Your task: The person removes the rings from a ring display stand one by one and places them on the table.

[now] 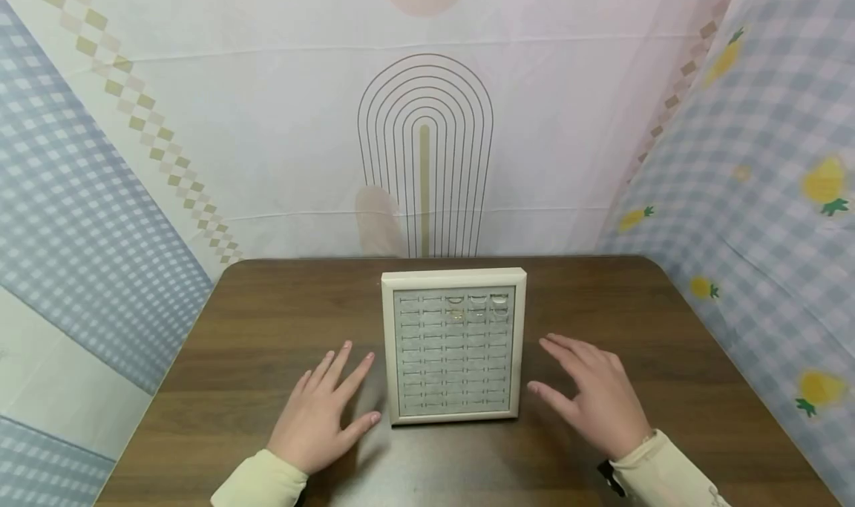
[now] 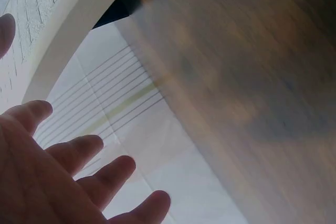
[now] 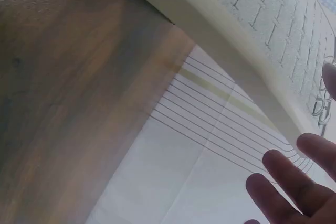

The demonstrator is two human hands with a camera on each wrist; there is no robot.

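A ring display board (image 1: 454, 358) with a cream frame (image 1: 454, 277) and a grey slotted pad stands upright on the table. Several rings (image 1: 477, 300) sit in its two top rows, toward the right; the right wrist view also shows rings (image 3: 318, 106) near the board's top. Left of the board, my left hand (image 1: 320, 410) is spread with nothing in it, apart from the frame. On the other side my right hand (image 1: 594, 392) hovers close by, fingers extended and thumb apart, holding nothing. Each wrist view shows the fingers beside the frame's edge.
The brown wooden table (image 1: 267, 306) has rounded far corners. Behind it hangs a white cloth (image 1: 294, 136) with an arch pattern. Checked cloths, one on the left (image 1: 80, 195) and one with yellow fruit prints on the right (image 1: 768, 254), flank the table.
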